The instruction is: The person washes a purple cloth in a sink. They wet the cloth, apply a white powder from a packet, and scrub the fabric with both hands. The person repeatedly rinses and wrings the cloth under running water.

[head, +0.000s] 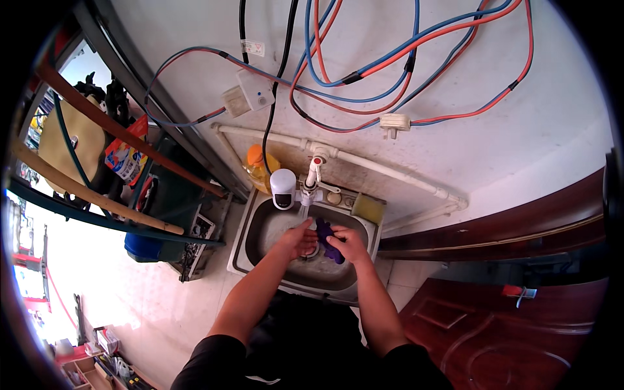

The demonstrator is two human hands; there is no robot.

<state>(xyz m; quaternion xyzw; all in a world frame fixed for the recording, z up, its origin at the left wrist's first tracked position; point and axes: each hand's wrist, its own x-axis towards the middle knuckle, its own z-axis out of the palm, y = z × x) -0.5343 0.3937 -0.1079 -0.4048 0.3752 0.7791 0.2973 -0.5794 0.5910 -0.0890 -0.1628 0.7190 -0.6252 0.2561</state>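
Observation:
Both hands are over a stainless steel sink (237, 243). My right hand (349, 243) grips a dark purple cloth-like item (329, 242), perhaps a glove or rag, which hangs over the basin. Just left of it, my left hand (295, 241) is held with its fingers extended near the cloth and nothing seen in it. Water runs from the faucet (308, 196) behind the hands. A white faucet heater unit (282, 189) is joined to the faucet's left side. On the sink's back right corner lies a yellow-green sponge (368, 208).
An orange-capped bottle of yellow liquid (258, 168) stands behind the sink's left corner. White pipes (385, 170) and a hanging plug (395, 123) with red and blue cables are on the wall. Long handles (117, 195) lean at left; a dark red wooden door (453, 312) is at right.

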